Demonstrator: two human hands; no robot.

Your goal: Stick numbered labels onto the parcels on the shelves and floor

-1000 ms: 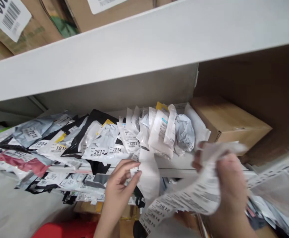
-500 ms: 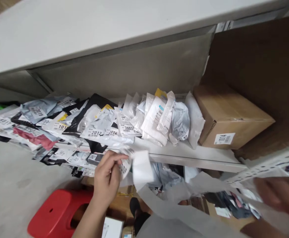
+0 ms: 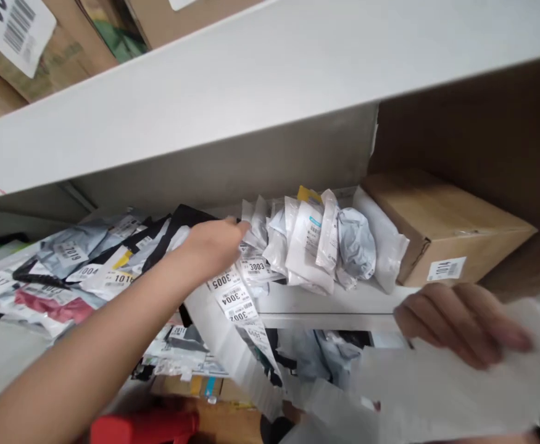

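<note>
My left hand [image 3: 214, 245] reaches onto the shelf [image 3: 325, 302] among the numbered plastic parcels, its fingertips at the upright white parcels [image 3: 313, 246]. A long strip of numbered labels [image 3: 235, 302] reading 3005, 3004, 3002 hangs down from under this hand, and the closed fingers seem to hold its top end. My right hand [image 3: 459, 320] is low at the right, fingers curled over a large white sheet of paper [image 3: 436, 394] that it holds, blurred by motion.
A brown cardboard box [image 3: 445, 228] with label 1014 stands right of the parcels. Flat parcels [image 3: 89, 265] numbered 7019, 1011 and others cover the shelf's left part. More parcels [image 3: 181, 351] lie on a lower level. A red stool [image 3: 144, 427] is below. Boxes [image 3: 29, 43] sit on the shelf above.
My left hand has gone up from the shelf's front edge onto the shelf, taking the label strip along. My right hand has come back into view with the white sheet. The camera has tilted up.
</note>
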